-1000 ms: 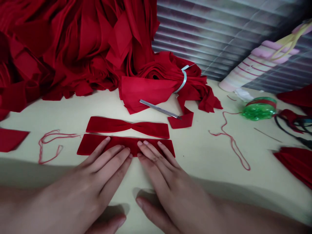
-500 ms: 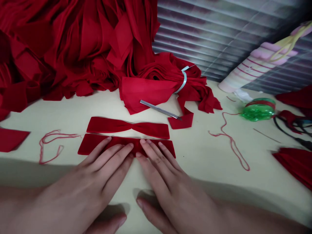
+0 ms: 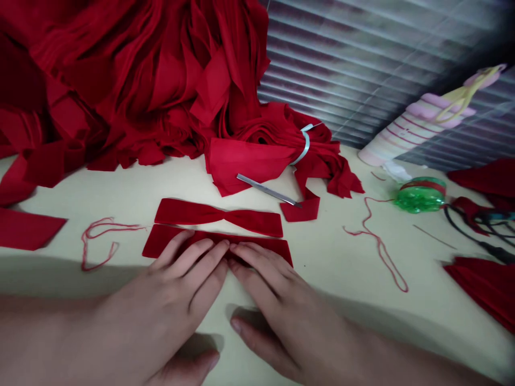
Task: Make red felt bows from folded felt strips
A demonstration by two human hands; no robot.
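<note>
A folded red fabric strip (image 3: 159,242) lies flat on the pale table (image 3: 333,262) in front of me. My left hand (image 3: 161,305) and my right hand (image 3: 273,300) both rest on it, fingers stretched flat, fingertips meeting at the strip's middle. Neither hand grips anything. Just beyond it lies a red bow-shaped strip (image 3: 217,216), pinched at its centre.
A big heap of red cloth (image 3: 120,80) fills the back left, with a tied bundle (image 3: 281,145) and a metal strip (image 3: 267,190) by it. Red threads (image 3: 380,249), a green spool (image 3: 420,194), dark cords (image 3: 478,230) and red pieces (image 3: 483,284) lie at right.
Fingertips of both hands have drawn together at the strip's middle. The view has shifted slightly, so everything sits a little lower and to the right.
</note>
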